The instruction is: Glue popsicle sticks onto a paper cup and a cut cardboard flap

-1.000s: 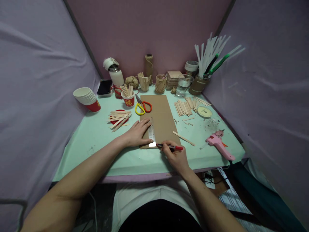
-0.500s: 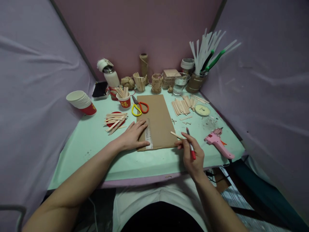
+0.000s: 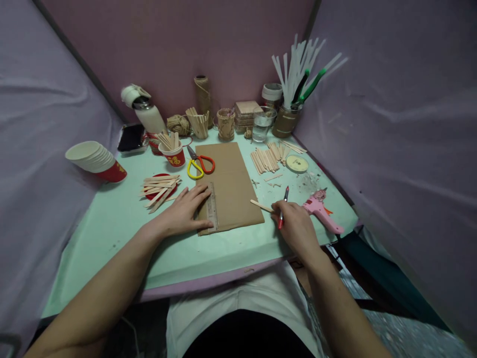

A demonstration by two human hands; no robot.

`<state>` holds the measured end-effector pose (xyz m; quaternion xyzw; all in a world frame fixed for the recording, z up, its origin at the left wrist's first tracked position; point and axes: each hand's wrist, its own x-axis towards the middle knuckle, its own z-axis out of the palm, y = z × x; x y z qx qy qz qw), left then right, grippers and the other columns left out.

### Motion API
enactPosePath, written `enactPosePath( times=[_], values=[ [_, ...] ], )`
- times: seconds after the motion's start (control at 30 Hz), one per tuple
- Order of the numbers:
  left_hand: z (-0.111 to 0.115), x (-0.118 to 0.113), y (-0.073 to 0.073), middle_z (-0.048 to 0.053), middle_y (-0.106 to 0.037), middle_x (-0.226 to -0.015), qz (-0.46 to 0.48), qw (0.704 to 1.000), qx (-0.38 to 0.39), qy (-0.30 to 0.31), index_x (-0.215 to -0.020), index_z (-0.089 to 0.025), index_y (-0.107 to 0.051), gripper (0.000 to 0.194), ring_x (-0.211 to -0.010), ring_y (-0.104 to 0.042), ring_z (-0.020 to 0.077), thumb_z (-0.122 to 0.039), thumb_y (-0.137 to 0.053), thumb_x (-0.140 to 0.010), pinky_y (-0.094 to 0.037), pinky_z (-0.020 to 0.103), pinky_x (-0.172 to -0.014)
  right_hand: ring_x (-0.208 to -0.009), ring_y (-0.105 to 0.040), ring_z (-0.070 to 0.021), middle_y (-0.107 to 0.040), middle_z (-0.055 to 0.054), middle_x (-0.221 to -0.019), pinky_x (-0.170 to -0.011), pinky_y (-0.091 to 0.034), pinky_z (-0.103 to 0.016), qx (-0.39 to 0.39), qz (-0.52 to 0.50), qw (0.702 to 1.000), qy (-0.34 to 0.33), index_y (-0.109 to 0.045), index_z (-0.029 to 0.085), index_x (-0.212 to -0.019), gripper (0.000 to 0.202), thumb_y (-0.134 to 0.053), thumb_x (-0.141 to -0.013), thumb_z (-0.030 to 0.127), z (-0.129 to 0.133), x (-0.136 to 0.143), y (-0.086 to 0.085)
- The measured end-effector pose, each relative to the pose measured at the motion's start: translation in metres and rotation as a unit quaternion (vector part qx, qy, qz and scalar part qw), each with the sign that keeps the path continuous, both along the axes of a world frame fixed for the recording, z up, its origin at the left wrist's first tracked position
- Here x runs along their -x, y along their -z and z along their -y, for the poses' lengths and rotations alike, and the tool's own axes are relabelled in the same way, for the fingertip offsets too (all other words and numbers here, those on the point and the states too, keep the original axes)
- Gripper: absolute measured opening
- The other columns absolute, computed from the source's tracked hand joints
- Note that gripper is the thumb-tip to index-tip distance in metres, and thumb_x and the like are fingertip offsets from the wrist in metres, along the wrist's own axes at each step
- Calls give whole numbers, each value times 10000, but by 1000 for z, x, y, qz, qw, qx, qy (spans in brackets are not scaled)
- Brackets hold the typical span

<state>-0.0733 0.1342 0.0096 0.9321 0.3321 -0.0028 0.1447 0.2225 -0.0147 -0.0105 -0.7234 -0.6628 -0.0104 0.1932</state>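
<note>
My left hand [image 3: 186,210] rests flat with spread fingers on a clear ruler [image 3: 211,209] at the left edge of a brown cardboard sheet [image 3: 233,186]. In my right hand [image 3: 296,223] is a red pen [image 3: 283,209], held tilted. A wooden craft stick [image 3: 261,205] reaches left from the same fingers over the cardboard's right edge; its right end is hidden by them. Scissors [image 3: 201,166] with yellow and red handles lie across the sheet's upper left part.
A pink glue gun [image 3: 321,211] lies right of my right hand. Craft sticks lie in a pile [image 3: 265,160] and on a red lid [image 3: 158,188]. Stacked paper cups [image 3: 99,161], a bottle [image 3: 149,114], a water cup [image 3: 261,129] and a jar of white strips [image 3: 286,122] stand around.
The view has swung right, shifting everything leftward. My right hand has turned palm down and lowered at the cardboard's right edge, still with pen and stick. My left hand stays on the ruler.
</note>
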Motion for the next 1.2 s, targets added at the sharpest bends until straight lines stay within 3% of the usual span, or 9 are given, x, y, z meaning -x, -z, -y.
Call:
enactPosePath(
  times=[0.23, 0.37, 0.43, 0.53, 0.63, 0.77, 0.9, 1.0, 1.2],
  values=[
    [0, -1, -2, 160, -250, -1573, -9, 1000, 1, 2, -1475, -167, -301, 933, -1451, -219, 318, -736, -515, -767, -122, 539, -1187, -705, -565, -232, -642, -55, -715, -638, -316, -311, -1, 36, 999, 36, -587, 201, -868, 66, -530, -878, 169, -17, -2, -2],
    [0, -1, -5, 150, -243, -1578, -21, 1000, 4, 3, -1490, -178, -272, 917, -1457, -201, 315, -718, -504, -787, -116, 535, -1188, -777, -572, -267, -655, -94, -798, -665, -341, -329, -27, 39, 995, 93, -599, 180, -943, 94, -557, -859, 174, -26, -4, 0],
    [1, 0, -6, 141, -246, -1579, -29, 1000, 3, 2, -1493, -179, -276, 868, -1459, -190, 318, -684, -486, -819, -119, 541, -1186, -830, -573, -281, -659, -112, -857, -695, -371, -343, -56, 12, 994, 91, -589, 172, -985, 122, -562, -870, 201, -25, 4, -1],
    [2, 0, -6, 132, -275, -1567, -33, 999, -16, 2, -1485, -185, -304, 755, -1452, -199, 318, -604, -451, -874, -123, 560, -1176, -853, -579, -259, -656, -103, -891, -730, -412, -341, -88, -65, 994, 15, -571, 185, -988, 108, -547, -904, 247, -18, 34, -7],
    [7, -1, -7, 147, -333, -1529, -35, 998, -48, 4, -1463, -179, -353, 665, -1428, -235, 324, -530, -434, -904, -128, 586, -1159, -838, -584, -237, -655, -80, -865, -732, -437, -329, -70, -116, 986, -96, -566, 189, -965, 97, -558, -914, 271, -11, 71, -12],
    [20, -4, -8, 166, -409, -1445, -41, 996, -76, 7, -1447, -174, -386, 610, -1369, -316, 325, -471, -436, -917, -162, 583, -1145, -864, -580, -252, -660, -91, -893, -718, -452, -340, -30, -117, 983, -141, -566, 166, -1006, 166, -620, -876, 254, -14, 98, -11],
    [42, -9, -7, 169, -457, -1379, -51, 993, -102, -37, -1435, -153, -411, 602, -1317, -376, 327, -462, -459, -920, -225, 532, -1140, -893, -576, -253, -673, -88, -914, -750, -456, -345, -25, -98, 984, -148, -584, 168, -1048, 173, -574, -878, 134, -15, 89, -2],
    [64, -17, -5, 178, -490, -1338, -57, 990, -111, -59, -1414, -109, -434, 723, -1274, -406, 346, -564, -537, -861, -254, 509, -1133, -886, -578, -249, -677, -88, -890, -756, -461, -345, -30, -91, 985, -146, -607, 168, -1073, 238, -503, -885, 65, -10, 71, 4],
    [99, -36, 4, 200, -484, -1357, -21, 991, -92, -94, -1388, -45, -434, 834, -1266, -406, 345, -608, -606, -798, -324, 497, -1109, -989, -574, -261, -687, -104, -983, -825, -481, -382, -60, -121, 981, -142, -607, 164, -1152, 334, -466, -877, 37, -4, 40, 14]
  ],
)
